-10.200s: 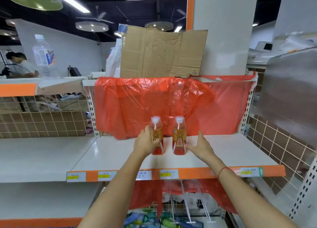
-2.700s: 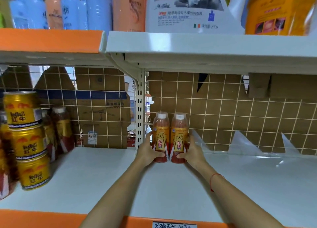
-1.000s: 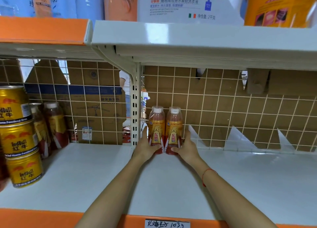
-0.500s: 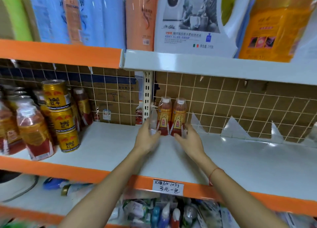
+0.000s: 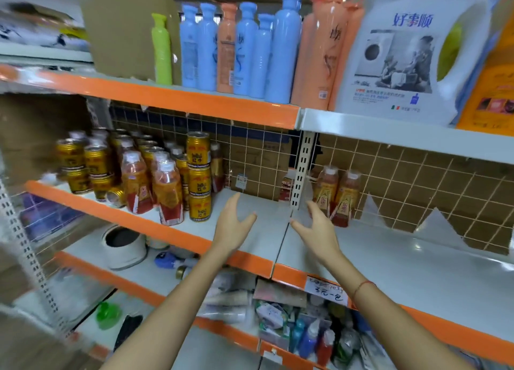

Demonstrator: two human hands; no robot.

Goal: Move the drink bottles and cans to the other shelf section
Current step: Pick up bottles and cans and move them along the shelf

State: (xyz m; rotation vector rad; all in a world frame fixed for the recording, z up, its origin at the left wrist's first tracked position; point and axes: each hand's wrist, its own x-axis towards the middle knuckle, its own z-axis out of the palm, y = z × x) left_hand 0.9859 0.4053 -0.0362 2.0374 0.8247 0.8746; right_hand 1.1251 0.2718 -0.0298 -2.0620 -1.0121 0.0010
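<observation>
1. Standing at the back of the right shelf (image 5: 389, 261), two bottles (image 5: 335, 195) sit upright, touching each other, tight against the wire grid and just right of the upright post (image 5: 301, 172). Those count as delivered.
2. Left hand (image 5: 232, 223) hovers over the left shelf (image 5: 250, 211), fingers straight and spread, thumb out, holding nothing.
3. Right hand (image 5: 317, 230) hangs just in front of the two bottles, fingers loosely spread, also holding nothing; whether a fingertip touches the nearer bottle I cannot tell.
4. Plenty left, by my read: the left section carries a crowd of gold cans (image 5: 199, 175) stacked three high, more cans behind, and a cluster of bottles (image 5: 151, 186) at the front edge. One can (image 5: 115, 195) lies on its side among them.
5. So the count is two across, most of the stock not yet moved. Early days.
6. Both palms face the left crowd, so the next pick looks likely from there; the front bottles and the near can stack are closest.
7. Watch that stack: taking a lower can first could topple the ones above.
</observation>
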